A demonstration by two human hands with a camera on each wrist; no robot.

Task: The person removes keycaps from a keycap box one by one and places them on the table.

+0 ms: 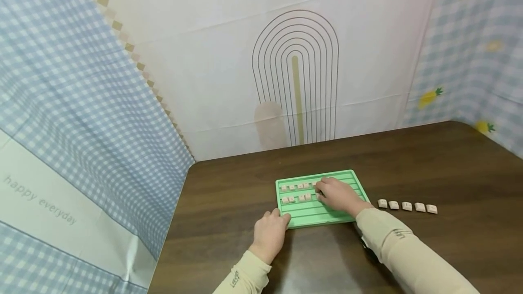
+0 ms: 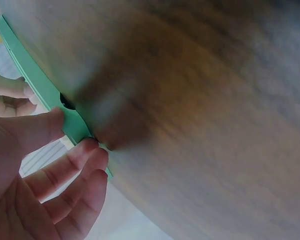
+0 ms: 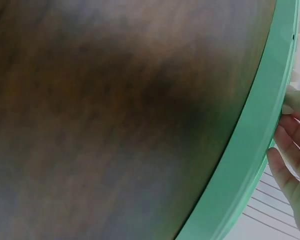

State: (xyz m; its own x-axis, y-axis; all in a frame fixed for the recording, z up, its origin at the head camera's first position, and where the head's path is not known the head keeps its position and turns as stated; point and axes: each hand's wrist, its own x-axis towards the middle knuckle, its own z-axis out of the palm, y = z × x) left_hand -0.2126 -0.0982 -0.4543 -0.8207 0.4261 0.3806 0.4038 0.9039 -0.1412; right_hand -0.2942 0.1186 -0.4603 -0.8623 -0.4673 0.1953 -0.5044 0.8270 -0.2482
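A green tray (image 1: 310,219) with raised ridges across it lies on the dark wooden table. White keycaps (image 1: 306,185) stand in its two upper rows, toward the left side. My left hand (image 1: 269,234) grips the tray's near left corner, thumb on the edge and fingers around the corner in the left wrist view. Over the tray's right half, my right hand (image 1: 338,194) reaches in with thumb and fingers bent, pinching a small white keycap (image 1: 318,196) at the second row. The hand partly hides that keycap and the slots behind it.
Several loose white keycaps (image 1: 406,206) sit in a line on the table (image 1: 457,167), to the right of the tray. A pale printed cloth (image 1: 220,80) hangs behind the table, and a blue checked cloth (image 1: 81,80) hangs at the left.
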